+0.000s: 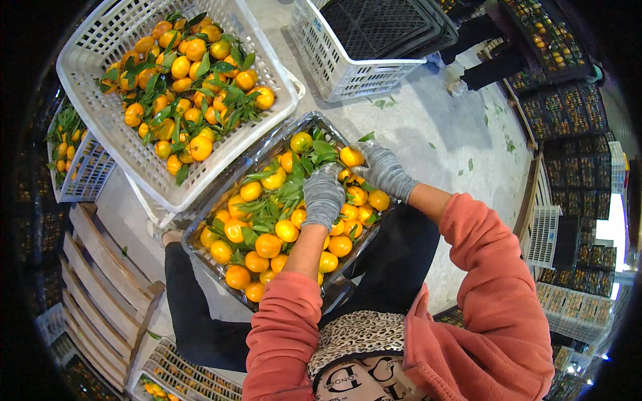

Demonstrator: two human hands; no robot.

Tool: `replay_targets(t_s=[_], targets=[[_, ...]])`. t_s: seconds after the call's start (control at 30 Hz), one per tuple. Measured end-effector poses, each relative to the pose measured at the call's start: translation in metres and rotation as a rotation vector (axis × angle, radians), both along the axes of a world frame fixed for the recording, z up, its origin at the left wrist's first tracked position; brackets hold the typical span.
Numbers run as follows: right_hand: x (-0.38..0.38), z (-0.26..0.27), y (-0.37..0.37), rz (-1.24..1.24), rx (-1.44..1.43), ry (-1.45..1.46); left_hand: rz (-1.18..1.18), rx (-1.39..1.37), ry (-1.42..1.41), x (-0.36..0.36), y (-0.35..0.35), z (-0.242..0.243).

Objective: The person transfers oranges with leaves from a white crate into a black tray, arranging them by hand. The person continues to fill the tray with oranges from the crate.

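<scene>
A black tray (205, 258) lined with clear film lies before me, filled with orange mandarins and green leaves. My left hand (323, 195), in a grey knitted glove, reaches into the leaves near the tray's middle; its fingertips are hidden among them. At the tray's far right corner, my gloved right hand (383, 169) has its fingers on a mandarin (351, 156). Whether that fruit is lifted off the others cannot be told. Beyond the tray's left side, a large white plastic crate (286, 97) holds many more leafy mandarins.
A white crate (331, 75) with stacked black trays (381, 27) stands ahead. Wooden pallet slats (108, 295) lie at the left, beside another fruit crate (83, 168). Another person's legs (494, 65) show at the upper right, near stacked fruit trays (562, 110). Loose leaves dot the floor.
</scene>
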State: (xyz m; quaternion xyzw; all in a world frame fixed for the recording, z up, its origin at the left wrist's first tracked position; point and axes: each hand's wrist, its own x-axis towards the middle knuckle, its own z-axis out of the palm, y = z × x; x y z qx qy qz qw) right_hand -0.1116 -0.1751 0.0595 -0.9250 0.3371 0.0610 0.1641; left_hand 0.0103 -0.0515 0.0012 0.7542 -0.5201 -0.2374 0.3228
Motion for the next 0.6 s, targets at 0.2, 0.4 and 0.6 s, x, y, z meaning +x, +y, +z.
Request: replay_targets(t_s=[0.2, 0.4, 0.6], targets=[[0.001, -0.001, -0.002, 0.045, 0.025, 0.047, 0.082, -0.084, 0.027, -0.004, 0.004, -0.004], [0.018, -0.004, -0.002, 0.015, 0.026, 0.179, 0.098, 0.191, -0.048, -0.004, -0.014, 0.002], [0.027, 0.011, 0.001, 0.093, -0.041, 0.291, 0.177, 0.164, 0.02, -0.006, -0.017, 0.01]])
